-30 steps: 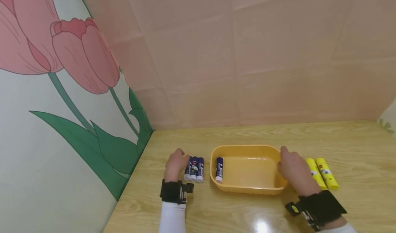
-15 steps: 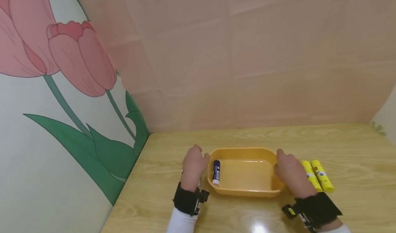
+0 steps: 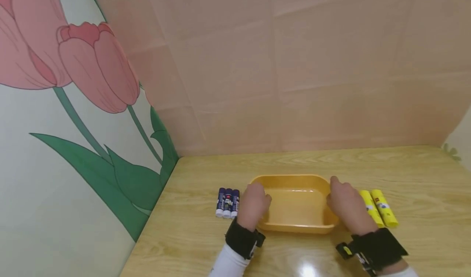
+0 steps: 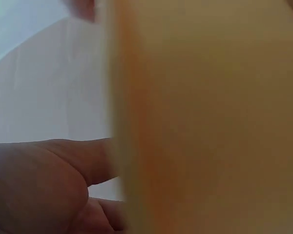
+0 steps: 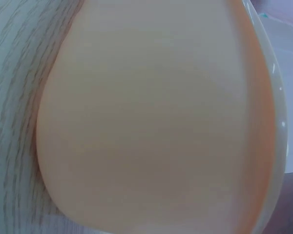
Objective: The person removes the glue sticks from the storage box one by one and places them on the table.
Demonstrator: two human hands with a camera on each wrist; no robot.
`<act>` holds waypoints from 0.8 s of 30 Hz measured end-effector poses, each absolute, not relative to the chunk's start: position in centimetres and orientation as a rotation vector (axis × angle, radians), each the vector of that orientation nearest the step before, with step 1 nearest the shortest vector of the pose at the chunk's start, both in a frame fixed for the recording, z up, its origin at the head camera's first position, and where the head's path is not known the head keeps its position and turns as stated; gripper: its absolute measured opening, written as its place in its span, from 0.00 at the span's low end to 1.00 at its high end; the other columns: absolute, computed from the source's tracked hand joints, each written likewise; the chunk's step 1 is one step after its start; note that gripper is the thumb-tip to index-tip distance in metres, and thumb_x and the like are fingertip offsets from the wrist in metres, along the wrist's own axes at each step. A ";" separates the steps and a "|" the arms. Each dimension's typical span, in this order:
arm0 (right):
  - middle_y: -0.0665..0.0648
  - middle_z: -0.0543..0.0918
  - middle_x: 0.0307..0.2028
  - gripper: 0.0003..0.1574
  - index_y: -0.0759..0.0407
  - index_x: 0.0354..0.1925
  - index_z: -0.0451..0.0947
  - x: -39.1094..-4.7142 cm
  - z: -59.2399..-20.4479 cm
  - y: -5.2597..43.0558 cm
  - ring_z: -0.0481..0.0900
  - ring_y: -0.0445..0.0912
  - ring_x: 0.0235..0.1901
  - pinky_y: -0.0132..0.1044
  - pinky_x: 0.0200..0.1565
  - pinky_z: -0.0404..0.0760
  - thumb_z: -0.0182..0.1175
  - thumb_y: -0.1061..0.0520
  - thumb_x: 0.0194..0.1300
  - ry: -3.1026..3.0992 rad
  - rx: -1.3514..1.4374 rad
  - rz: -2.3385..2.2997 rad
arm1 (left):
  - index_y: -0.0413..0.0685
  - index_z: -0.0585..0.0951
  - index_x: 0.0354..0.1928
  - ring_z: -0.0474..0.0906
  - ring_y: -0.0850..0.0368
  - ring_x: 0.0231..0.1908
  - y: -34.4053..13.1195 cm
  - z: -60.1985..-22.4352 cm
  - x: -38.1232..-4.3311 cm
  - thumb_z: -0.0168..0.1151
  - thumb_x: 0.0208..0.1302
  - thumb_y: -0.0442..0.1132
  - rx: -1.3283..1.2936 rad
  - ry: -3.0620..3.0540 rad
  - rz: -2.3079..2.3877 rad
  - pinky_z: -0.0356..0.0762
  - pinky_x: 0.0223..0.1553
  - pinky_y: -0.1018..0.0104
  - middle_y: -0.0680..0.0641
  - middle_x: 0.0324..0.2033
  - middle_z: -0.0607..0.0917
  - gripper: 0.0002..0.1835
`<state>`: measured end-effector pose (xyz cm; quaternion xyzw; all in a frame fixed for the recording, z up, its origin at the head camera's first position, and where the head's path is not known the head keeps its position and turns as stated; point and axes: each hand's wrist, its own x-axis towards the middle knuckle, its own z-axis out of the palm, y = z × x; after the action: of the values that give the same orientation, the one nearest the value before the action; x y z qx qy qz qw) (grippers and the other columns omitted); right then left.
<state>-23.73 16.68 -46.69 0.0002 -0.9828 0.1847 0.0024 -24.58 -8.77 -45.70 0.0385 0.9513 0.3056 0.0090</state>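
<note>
A yellow plastic basket (image 3: 299, 211) sits on the table. My right hand (image 3: 347, 205) grips its right rim, and its outer wall (image 5: 151, 117) fills the right wrist view. My left hand (image 3: 252, 205) reaches down over the left end of the basket. In the left wrist view the basket's rim (image 4: 121, 122) hides the ends of the fingers, so I cannot tell whether they hold the glue stick that lay there. Just left of this hand, three blue-capped glue sticks (image 3: 227, 202) lie side by side on the table.
Two yellow tubes (image 3: 379, 208) lie beside the right hand. The wooden table (image 3: 191, 244) meets a pinkish-brown covered wall (image 3: 294, 85) at the back and a tulip-painted wall (image 3: 73, 166) on the left.
My left hand has moved right, from beside the glue sticks on the table to over the basket's left end. It now covers the glue stick seen inside earlier. My right hand stays at the rim.
</note>
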 end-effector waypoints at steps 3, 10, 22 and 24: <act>0.69 0.74 0.28 0.20 0.79 0.50 0.64 -23.8 -46.5 16.7 0.73 0.55 0.25 0.43 0.24 0.74 0.54 0.68 0.63 -3.079 -0.001 0.588 | 0.44 0.75 0.22 0.69 0.56 0.19 -7.8 -46.6 -24.7 0.63 0.58 0.32 0.181 3.095 0.797 0.69 0.19 0.65 0.49 0.19 0.72 0.09; 0.69 0.74 0.29 0.22 0.80 0.52 0.63 -23.8 -46.3 16.7 0.73 0.55 0.26 0.43 0.25 0.74 0.54 0.67 0.63 -3.109 -0.019 0.605 | 0.43 0.81 0.27 0.79 0.53 0.30 -6.7 -48.1 -24.9 0.64 0.57 0.30 0.214 3.341 0.354 0.81 0.30 0.63 0.46 0.27 0.80 0.03; 0.68 0.74 0.29 0.21 0.79 0.52 0.62 -23.9 -47.1 16.7 0.72 0.54 0.25 0.41 0.25 0.73 0.54 0.67 0.64 -3.106 -0.011 0.624 | 0.47 0.83 0.31 0.80 0.57 0.33 -5.7 -48.8 -26.3 0.68 0.61 0.36 0.148 3.321 0.105 0.81 0.34 0.66 0.49 0.29 0.82 0.03; 0.67 0.74 0.29 0.21 0.79 0.52 0.62 -24.0 -47.3 16.7 0.72 0.53 0.25 0.40 0.24 0.73 0.55 0.67 0.65 -3.101 -0.007 0.626 | 0.48 0.82 0.31 0.78 0.57 0.34 -5.8 -48.8 -26.3 0.66 0.62 0.35 0.222 3.337 0.075 0.79 0.37 0.66 0.50 0.29 0.81 0.02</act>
<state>-23.96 16.73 -47.29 -0.0023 -0.9802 0.1978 -0.0110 -26.33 -5.80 -48.84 0.0660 0.9924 0.0222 -0.1016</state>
